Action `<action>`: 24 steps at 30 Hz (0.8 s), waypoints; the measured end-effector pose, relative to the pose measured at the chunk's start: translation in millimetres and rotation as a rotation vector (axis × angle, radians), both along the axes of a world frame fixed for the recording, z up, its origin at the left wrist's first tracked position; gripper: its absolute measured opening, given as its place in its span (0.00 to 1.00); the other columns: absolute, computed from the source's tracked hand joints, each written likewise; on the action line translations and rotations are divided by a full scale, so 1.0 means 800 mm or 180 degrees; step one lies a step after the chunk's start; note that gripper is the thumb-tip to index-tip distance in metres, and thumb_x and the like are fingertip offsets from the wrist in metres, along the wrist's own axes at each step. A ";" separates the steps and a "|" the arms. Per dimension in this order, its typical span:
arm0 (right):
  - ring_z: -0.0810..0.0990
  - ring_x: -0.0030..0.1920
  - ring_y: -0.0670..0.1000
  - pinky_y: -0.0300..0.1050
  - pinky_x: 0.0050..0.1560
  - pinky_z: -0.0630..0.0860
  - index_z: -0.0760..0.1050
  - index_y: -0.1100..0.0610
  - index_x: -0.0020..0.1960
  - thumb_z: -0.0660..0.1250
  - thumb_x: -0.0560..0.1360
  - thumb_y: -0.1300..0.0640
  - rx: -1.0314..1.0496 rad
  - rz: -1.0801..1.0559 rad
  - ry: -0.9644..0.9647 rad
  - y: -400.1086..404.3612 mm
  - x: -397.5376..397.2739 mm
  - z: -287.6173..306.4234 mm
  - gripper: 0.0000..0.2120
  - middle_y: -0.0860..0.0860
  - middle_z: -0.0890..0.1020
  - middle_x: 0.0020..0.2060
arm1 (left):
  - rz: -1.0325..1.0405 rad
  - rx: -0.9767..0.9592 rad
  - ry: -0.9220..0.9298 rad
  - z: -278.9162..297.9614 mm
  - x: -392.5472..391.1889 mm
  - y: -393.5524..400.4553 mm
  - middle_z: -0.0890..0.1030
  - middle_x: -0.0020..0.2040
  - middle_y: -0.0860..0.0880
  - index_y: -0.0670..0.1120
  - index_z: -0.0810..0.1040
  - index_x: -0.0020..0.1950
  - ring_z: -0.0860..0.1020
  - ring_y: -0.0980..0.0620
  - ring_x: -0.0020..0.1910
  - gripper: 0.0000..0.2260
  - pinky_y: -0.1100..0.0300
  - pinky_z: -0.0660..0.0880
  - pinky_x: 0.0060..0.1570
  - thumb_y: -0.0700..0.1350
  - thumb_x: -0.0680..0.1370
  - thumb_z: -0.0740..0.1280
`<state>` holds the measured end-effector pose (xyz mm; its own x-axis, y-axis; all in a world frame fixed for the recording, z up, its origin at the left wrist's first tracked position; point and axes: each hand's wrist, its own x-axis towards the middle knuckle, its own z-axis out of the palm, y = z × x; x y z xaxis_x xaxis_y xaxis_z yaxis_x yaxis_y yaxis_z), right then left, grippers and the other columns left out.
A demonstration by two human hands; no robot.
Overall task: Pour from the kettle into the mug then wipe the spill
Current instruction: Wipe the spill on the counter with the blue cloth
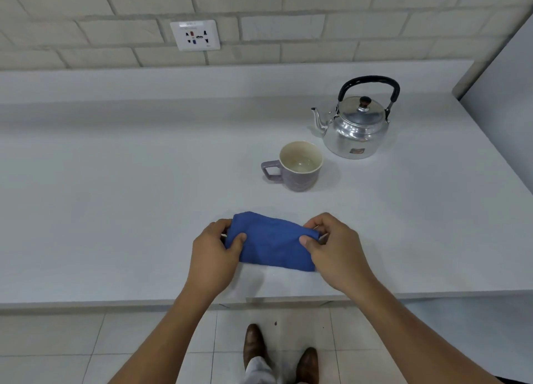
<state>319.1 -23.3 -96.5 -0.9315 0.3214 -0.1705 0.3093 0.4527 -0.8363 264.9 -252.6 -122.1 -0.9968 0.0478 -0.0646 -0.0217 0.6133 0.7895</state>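
Down at the counter's near edge, the left hand (215,246) pinches one end of the blue cloth (274,243), thumb on top, and the right hand (336,246) grips the other end the same way, so the cloth is bunched between them on the white counter (115,196). Further back and rightward, the mug (297,167) stands upright with what looks like water in it, and the kettle (357,127) sits just beyond, untouched. Pouring looks done; wiping appears under way or nearly finished, though no spill shows clearly.
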 end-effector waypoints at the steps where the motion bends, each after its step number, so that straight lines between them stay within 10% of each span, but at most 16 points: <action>1: 0.78 0.37 0.37 0.26 0.36 0.72 0.78 0.48 0.45 0.73 0.75 0.60 -0.0036 0.0011 0.0062 -0.005 -0.011 0.004 0.07 0.44 0.81 0.36 | 0.0097 0.0051 0.0010 0.003 -0.004 -0.007 0.84 0.49 0.54 0.49 0.81 0.60 0.80 0.61 0.43 0.09 0.75 0.71 0.37 0.45 0.80 0.71; 9: 0.78 0.36 0.39 0.24 0.37 0.71 0.82 0.52 0.49 0.75 0.72 0.61 -0.0154 0.0211 0.0271 -0.053 -0.096 0.012 0.08 0.44 0.82 0.40 | 0.0606 0.0170 0.0120 0.017 -0.053 -0.069 0.84 0.49 0.55 0.49 0.82 0.60 0.80 0.61 0.44 0.10 0.69 0.72 0.39 0.46 0.79 0.73; 15: 0.84 0.46 0.50 0.47 0.50 0.83 0.82 0.52 0.53 0.74 0.74 0.63 -0.0420 0.0430 0.0042 -0.098 -0.149 -0.001 0.10 0.49 0.84 0.44 | 0.0798 -0.0066 0.0079 0.012 -0.101 -0.113 0.85 0.51 0.50 0.45 0.82 0.61 0.80 0.51 0.45 0.12 0.64 0.72 0.43 0.45 0.79 0.73; 24: 0.78 0.40 0.45 0.31 0.40 0.71 0.82 0.55 0.58 0.73 0.74 0.62 0.0226 0.0719 -0.0009 -0.146 -0.208 -0.026 0.13 0.47 0.80 0.42 | 0.0856 -0.0610 -0.0009 -0.004 -0.145 -0.154 0.84 0.53 0.46 0.42 0.81 0.63 0.78 0.49 0.46 0.13 0.59 0.72 0.47 0.45 0.80 0.72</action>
